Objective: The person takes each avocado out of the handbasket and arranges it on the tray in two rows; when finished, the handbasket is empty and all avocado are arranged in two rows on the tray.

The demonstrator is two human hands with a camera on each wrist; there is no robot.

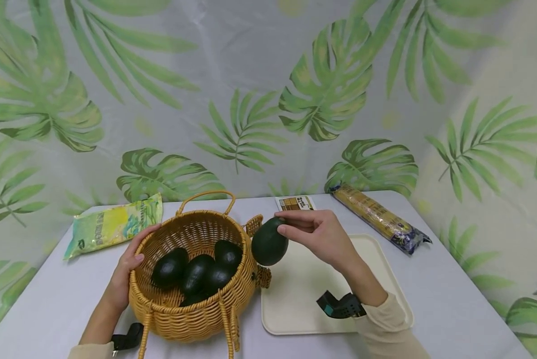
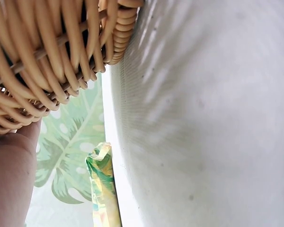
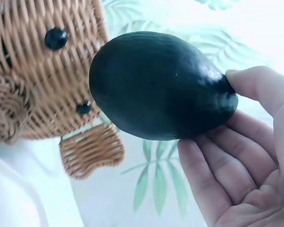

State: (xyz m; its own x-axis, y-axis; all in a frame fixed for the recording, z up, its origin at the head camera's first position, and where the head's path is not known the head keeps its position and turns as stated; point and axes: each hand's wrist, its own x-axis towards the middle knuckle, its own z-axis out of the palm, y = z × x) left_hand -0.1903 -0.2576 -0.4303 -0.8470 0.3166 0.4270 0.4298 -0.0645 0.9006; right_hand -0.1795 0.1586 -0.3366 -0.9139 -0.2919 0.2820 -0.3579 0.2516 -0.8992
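A dark green avocado hangs in the air just right of the wicker basket, pinched at its narrow end between the thumb and fingers of my right hand. The right wrist view shows the same avocado large, beside the basket's woven side with black bead eyes. My left hand grips the basket's left rim, thumb over the edge; its fingers are mostly hidden. Inside the animal-shaped basket, tilted with its mouth towards me, lie several dark avocados. In the left wrist view, the basket's weave fills the upper left.
A cream tray lies on the white table under my right forearm. At the back left is a yellow-green bag; a small flat packet lies behind the tray. A long noodle-like package lies at the back right.
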